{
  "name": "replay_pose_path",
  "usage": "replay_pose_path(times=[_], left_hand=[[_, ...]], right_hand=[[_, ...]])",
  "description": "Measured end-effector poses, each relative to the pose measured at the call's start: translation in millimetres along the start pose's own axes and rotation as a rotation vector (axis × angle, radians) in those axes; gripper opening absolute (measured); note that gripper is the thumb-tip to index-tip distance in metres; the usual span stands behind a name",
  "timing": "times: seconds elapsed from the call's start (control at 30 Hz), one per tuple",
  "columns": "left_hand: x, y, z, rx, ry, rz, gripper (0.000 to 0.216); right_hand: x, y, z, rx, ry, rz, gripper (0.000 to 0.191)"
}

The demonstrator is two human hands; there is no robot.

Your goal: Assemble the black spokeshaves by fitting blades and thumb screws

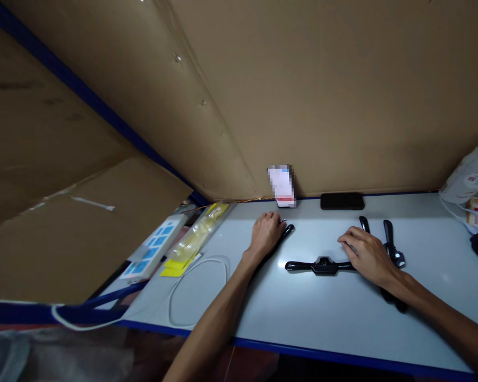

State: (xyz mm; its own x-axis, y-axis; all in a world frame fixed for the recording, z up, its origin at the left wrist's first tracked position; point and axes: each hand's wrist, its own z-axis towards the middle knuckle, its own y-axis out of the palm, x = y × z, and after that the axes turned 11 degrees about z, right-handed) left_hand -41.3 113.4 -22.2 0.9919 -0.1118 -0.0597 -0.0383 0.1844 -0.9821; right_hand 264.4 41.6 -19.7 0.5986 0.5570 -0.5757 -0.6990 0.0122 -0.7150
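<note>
My left hand lies closed over a black spokeshave, whose handle sticks out past the fingers; a small shiny metal bit shows at the fingertips. My right hand has its fingers curled and drawn together, and whether something small sits in them cannot be made out. Below it, a second black spokeshave lies crosswise on the table, its right handle partly hidden by the hand. More black spokeshaves lie crossed beyond and under my right hand and wrist, partly covered.
A lit phone leans at the cardboard wall, and a dark phone lies beside it. To the left are a power strip, yellow packets in clear plastic and a white cable. A plastic bottle stands far right.
</note>
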Motion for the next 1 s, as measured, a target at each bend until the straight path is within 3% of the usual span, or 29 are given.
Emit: replay_pose_path(times=[0.3,0.5,0.67,0.87,1.0], left_hand=[[1,-4,0,0.042,0.042,-0.108,0.018],[31,-36,-33,0.042,0.290,-0.357,0.018],[62,-56,-59,-0.003,0.575,-0.667,0.022],[75,-54,-65,0.014,0.671,-0.686,0.024],[71,-56,-65,0.045,0.663,-0.687,0.023]], right_hand=[[-1,0,0,0.006,-0.007,0.002,0.026],[-20,3,-1,0.053,-0.025,0.162,0.021],[-36,6,-1,-0.046,-0.029,0.302,0.021],[-41,7,-1,-0.110,-0.094,0.220,0.006],[-40,5,-1,-0.134,-0.113,0.198,0.015]])
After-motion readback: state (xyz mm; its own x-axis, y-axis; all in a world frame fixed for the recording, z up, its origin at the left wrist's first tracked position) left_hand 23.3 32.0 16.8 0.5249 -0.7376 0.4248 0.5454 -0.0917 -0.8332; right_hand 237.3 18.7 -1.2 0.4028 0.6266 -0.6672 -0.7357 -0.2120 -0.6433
